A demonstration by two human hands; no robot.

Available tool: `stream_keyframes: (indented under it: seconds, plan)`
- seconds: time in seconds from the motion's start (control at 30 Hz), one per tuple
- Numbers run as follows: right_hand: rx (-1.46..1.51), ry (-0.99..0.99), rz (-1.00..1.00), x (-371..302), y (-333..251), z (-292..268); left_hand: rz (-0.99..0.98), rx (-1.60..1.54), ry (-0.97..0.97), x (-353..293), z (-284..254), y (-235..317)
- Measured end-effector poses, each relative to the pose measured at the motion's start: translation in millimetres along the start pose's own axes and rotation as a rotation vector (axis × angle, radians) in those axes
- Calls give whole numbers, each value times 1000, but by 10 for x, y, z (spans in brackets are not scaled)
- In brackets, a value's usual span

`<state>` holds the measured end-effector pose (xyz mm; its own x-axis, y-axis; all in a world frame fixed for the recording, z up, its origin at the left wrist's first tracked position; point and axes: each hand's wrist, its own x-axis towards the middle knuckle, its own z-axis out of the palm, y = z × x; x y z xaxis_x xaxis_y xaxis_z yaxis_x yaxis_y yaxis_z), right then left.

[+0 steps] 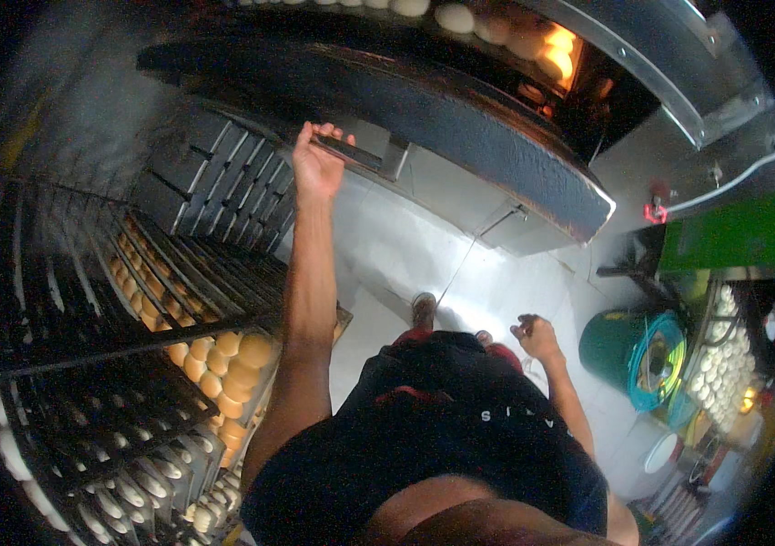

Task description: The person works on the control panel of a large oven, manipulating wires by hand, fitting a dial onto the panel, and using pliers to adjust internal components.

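Observation:
My left hand (317, 168) reaches forward with its fingers curled round a dark bar handle (355, 155) at the near edge of a wide, blackened oven door (460, 123). The door stands lowered. Behind it, a row of pale round buns (454, 18) lies inside the oven, lit at the right by an orange glow (558, 53). My right hand (540, 338) hangs low at my right side over the floor. Its fingers are loosely bent and apart, holding nothing. The green bin is the nearest thing to it.
At my left stands a dark metal rack (123, 350) with trays of browned buns (223, 369) and long pale dough pieces (146, 478). To the right are a green bin (610, 346), a tray of small pale dough balls (724, 364) and a white hose (738, 188) at a red valve (655, 210).

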<state>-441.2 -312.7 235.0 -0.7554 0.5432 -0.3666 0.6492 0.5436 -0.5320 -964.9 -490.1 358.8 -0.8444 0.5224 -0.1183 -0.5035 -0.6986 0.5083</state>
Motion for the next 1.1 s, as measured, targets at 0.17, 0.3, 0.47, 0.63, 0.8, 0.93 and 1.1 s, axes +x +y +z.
stream_keyframes:
  seconds: [0.17, 0.3, 0.47, 0.63, 0.8, 0.93, 1.1]
  plan:
    - [-15, -46, -50, -49, -58, 197, 22, 63, -60, 34, -90, 79]
    - [31, -115, -10, -144, -314, 141, -23, 55, -139, 105, -192, 158]
    - [66, -225, 79, -208, -348, 86, 37, 106, -53, 138, -38, 162]
    - [12, -175, 77, -301, -208, 220, 47, 105, -108, 110, 76, 156]
    - [96, -130, 109, -436, -279, 229, 61, 61, -141, 150, 63, 123]
    - [110, -159, 139, -601, -203, 371, 59, 14, -142, 125, 84, 132]
    - [190, -174, 220, -719, -321, 376, 82, 5, -184, 77, 218, 158]
